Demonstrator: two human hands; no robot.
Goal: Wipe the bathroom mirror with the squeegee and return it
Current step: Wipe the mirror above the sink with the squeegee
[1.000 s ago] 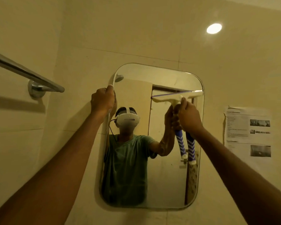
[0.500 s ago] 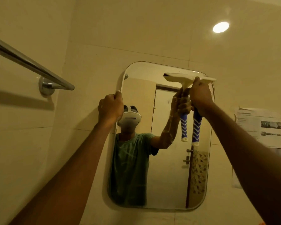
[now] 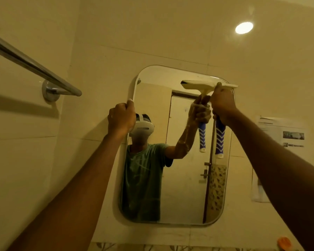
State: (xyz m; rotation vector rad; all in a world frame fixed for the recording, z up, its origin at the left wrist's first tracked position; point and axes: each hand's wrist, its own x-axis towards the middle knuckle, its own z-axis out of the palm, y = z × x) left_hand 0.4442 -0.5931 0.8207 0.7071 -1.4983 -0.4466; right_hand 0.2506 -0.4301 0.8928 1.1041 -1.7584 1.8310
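Midway through the wipe, a person's right hand (image 3: 222, 104) grips the squeegee (image 3: 219, 140), fingers wrapped tight around its neck. The pale blade is pressed to the top right corner of the bathroom mirror (image 3: 185, 187), and the blue-and-white handle hangs below the fist. The left hand (image 3: 121, 118) curls over the mirror's left edge (apparently steadying it). A second earlier the blade sat lower on the glass; it has since risen to the upper rim. The next move is likely a firm, even downward pull, with the blade kept level and in contact.
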